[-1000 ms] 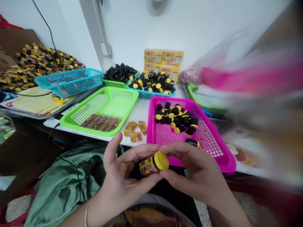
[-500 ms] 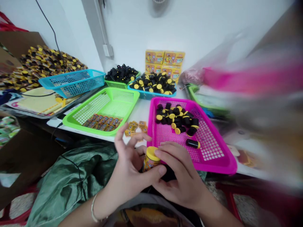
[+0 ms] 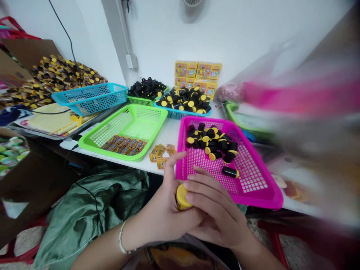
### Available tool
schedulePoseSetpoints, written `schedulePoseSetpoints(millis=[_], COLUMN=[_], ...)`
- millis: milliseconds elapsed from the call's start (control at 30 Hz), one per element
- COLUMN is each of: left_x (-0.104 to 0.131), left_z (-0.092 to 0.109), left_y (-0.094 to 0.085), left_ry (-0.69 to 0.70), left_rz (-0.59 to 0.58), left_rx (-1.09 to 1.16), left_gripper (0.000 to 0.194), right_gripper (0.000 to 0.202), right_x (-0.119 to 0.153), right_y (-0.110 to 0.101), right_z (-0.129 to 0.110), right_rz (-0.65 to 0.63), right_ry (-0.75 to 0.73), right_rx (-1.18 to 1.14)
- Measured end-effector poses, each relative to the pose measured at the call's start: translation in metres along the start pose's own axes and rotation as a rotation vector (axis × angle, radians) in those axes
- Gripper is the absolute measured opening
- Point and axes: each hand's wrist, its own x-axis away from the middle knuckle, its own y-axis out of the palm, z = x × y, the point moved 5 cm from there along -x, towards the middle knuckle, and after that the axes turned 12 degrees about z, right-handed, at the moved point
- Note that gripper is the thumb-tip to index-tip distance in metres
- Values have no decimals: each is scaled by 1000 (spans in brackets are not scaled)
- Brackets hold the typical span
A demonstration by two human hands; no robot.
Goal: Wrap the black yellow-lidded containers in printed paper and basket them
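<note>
Both hands close around a small bottle with a yellow cap (image 3: pixel 182 196), held low in front of the magenta basket (image 3: pixel 257 200). My left hand (image 3: pixel 171 215) wraps its body, with the index finger raised. My right hand (image 3: pixel 218 204) covers the bottle from the other side, its fingertips resting on the cap's edge. Most of the bottle is hidden by the hands. In the magenta basket lie several black bottles with yellow caps (image 3: pixel 212 140). One black bottle (image 3: pixel 230 172) lies apart, nearer to me.
A green basket (image 3: pixel 149 129) at left holds rows of labelled bottles (image 3: pixel 126 145). Orange labels (image 3: pixel 161 153) lie between the baskets. Behind stand a blue basket (image 3: pixel 180 114) of capped black bottles and yellow boxes (image 3: pixel 197 75). A bottle heap (image 3: pixel 62 77) is at far left.
My hands have drawn tighter around the bottle, so its printed label is now mostly covered. The right fingers reach further over it. The view has shifted slightly.
</note>
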Motion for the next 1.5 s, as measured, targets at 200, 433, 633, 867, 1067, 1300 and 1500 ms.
schedulePoseSetpoints(millis=[200,433,633,867,1067,1300,1500], left_x=[0,5,-8,-135,-189,-189,-145], left_z=[2,0,37,72,10,-1,52], left_y=[0,-13,-49,-163,-195,-190,-152], left_ry=[-52,119,258,66,-152,-104,282], left_rz=[-126,7,89,177,-20,-171,148], left_rx=[129,-40,-441,-1309,-1478,-1574,-1615], left_gripper=[86,84,33,25,28,31,41], right_gripper=[30,22,43,35,26,23,18], right_x=[-2,-3,-2,-3,1,47,58], right_y=[-2,0,-9,-57,-83,-63,-56], right_z=[-6,-7,7,36,111,166,168], right_rz=[35,1,0,62,-339,-894,-981], right_ry=[-3,-29,90,235,565,702,692], right_rx=[-1,35,252,452,688,561,501])
